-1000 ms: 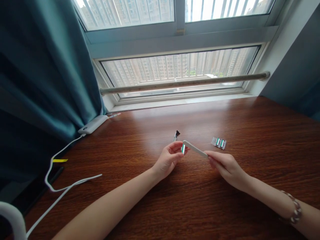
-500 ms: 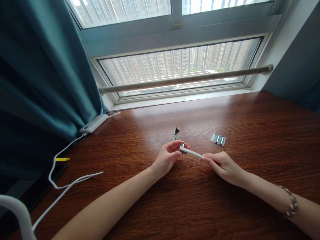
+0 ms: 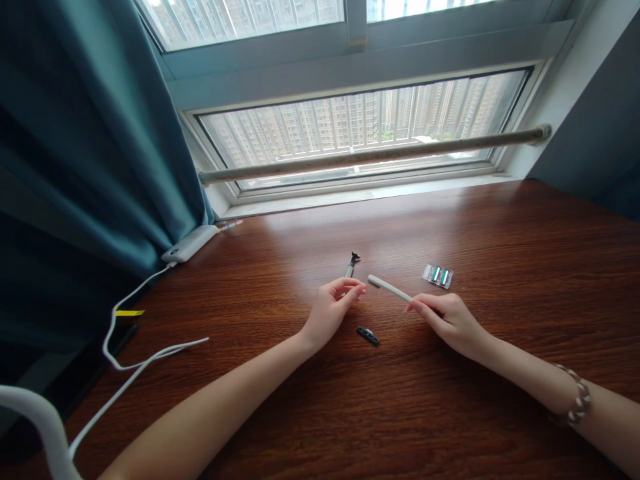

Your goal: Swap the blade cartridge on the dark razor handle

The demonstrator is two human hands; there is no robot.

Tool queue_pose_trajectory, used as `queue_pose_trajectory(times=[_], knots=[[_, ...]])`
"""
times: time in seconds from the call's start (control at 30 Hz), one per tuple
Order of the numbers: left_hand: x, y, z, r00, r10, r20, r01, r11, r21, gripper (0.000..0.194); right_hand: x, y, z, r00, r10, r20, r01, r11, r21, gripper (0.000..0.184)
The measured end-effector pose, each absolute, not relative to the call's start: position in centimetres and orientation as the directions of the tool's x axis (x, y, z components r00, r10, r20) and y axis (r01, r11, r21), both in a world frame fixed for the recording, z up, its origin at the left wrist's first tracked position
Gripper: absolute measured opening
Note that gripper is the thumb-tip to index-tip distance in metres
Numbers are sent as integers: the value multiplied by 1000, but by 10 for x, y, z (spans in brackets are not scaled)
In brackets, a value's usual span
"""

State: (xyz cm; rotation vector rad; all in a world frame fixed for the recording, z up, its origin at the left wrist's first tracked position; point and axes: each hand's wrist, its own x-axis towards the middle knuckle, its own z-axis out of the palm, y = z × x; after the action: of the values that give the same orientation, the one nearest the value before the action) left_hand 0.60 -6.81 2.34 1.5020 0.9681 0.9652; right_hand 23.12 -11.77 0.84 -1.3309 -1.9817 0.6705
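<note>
My right hand (image 3: 447,320) pinches the near end of a slim white brush (image 3: 390,289), whose bristled tip points left and hangs just above the wooden table (image 3: 500,240). My left hand (image 3: 333,309) rests on the table with loosely curled fingers that hold nothing, its fingertips a little short of the brush tip. A small dark razor cartridge (image 3: 368,335) lies on the table between and in front of both hands. Beyond the left fingers lies a razor handle (image 3: 351,264) with no cartridge on it.
A clear pack of green-striped cartridges (image 3: 437,275) lies beyond my right hand. At far left are a white power bank (image 3: 190,243), its white cable (image 3: 150,360) with a yellow tag (image 3: 129,312), and a teal curtain (image 3: 90,147). A window rail (image 3: 375,157) runs behind the table.
The cartridge has left my left fingers and now lies on the table. The brush has lifted away from it and the left hand is empty.
</note>
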Motion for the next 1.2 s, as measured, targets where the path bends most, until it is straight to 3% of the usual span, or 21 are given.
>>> queue_pose_trajectory(times=[0.07,0.13,0.23,0.33,0.47,0.6,0.7,0.9,1.2], knots=[[1,-78,34,398,906,145,406,-315,858,26,232,-117,7,-268,933,241,610,358,-707,35],[-1,-92,40,485,862,144,584,-443,680,30,232,-117,6,-273,931,242,622,363,-694,35],[3,-111,39,557,826,83,707,-524,475,38,231,-118,6,-277,932,232,637,359,-682,35],[9,-116,31,563,824,58,748,-538,387,27,229,-119,7,-285,931,230,643,363,-674,34],[10,-107,22,552,826,114,668,-520,532,19,229,-119,9,-276,926,259,627,378,-681,34],[10,-97,17,436,858,271,376,-447,812,41,231,-120,10,-280,912,299,597,410,-690,32],[12,-92,15,300,895,331,115,-379,918,52,232,-121,10,-301,899,320,600,439,-669,30],[12,-90,18,243,904,353,-132,-330,935,59,231,-121,9,-337,894,295,596,445,-668,31],[10,-86,24,238,931,278,-308,-199,930,60,231,-120,10,-373,894,249,527,425,-736,34]])
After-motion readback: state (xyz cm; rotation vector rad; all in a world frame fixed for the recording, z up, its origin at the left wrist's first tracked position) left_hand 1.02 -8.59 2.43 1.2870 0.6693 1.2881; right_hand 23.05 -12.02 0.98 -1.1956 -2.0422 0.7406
